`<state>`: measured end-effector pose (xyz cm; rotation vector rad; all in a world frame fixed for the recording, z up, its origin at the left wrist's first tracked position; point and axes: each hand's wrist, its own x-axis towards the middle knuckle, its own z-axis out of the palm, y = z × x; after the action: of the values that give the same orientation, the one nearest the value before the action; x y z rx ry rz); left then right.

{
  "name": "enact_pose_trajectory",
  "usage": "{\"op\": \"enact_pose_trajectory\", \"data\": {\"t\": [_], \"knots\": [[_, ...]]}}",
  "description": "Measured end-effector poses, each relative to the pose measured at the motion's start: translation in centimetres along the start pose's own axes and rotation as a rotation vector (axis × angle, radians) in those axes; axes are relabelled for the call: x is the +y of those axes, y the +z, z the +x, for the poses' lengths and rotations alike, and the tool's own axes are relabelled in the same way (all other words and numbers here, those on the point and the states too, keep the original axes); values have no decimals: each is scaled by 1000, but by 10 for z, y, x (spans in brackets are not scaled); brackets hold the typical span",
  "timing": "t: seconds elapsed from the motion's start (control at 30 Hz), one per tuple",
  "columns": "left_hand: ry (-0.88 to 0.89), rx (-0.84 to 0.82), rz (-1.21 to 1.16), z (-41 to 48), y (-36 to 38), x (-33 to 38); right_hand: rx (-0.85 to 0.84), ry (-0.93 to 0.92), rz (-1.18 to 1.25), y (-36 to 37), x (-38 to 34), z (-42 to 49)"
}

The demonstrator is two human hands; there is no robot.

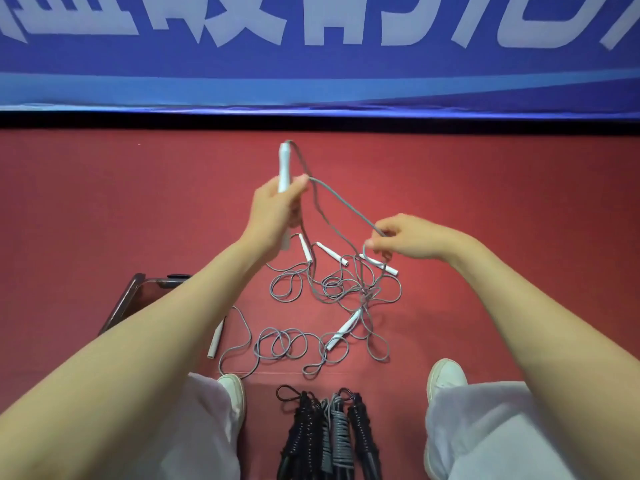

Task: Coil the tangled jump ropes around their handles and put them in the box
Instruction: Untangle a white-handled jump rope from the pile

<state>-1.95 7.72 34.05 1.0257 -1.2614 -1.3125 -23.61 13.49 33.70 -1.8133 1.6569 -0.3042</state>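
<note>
My left hand (273,209) is raised and grips white handles (285,166) upright; one sticks up above the fist and another shows below it. A grey cord (341,202) runs from the top handle down to my right hand (405,239), which pinches it. Below the hands, tangled grey ropes (332,289) with several white handles lie on the red floor. One loose white handle (216,337) lies at the lower left. Coiled black and grey ropes (329,434) lie between my feet. A clear box (128,299) is partly hidden behind my left forearm.
A blue banner with white lettering (311,46) stands along the far edge of the red floor (485,188). My white shoes (446,375) and light trousers flank the coiled ropes at the bottom.
</note>
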Motion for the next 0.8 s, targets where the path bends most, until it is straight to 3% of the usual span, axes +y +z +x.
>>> {"op": "enact_pose_trajectory", "data": {"t": [0.1,0.23,0.27,0.37,0.43,0.5,0.6,0.63,0.7,0.77,0.8], "knots": [[-88,194,152,18,-24,-11,61,171,-234,0,22,4],[-226,5,609,15,-48,-29,247,8,-42,-10,6,-2],[-205,-45,610,12,-44,-28,227,-34,-45,-9,-3,-3],[-147,-292,299,-2,-19,-12,171,-133,-109,4,-27,-3],[-124,-472,263,-12,-3,-7,236,-191,-38,5,-39,0],[-82,-528,265,-18,7,-7,298,-217,66,2,-44,4],[-84,-313,25,-16,14,3,172,-173,362,1,-35,2],[-100,-223,-97,-12,13,7,85,-124,375,6,-26,1],[-135,-77,-268,-5,10,12,-68,11,163,16,-7,0],[-124,44,-144,3,-1,4,-81,80,-33,22,5,3],[-118,66,21,5,-7,-2,-2,84,-22,20,8,5]]}}
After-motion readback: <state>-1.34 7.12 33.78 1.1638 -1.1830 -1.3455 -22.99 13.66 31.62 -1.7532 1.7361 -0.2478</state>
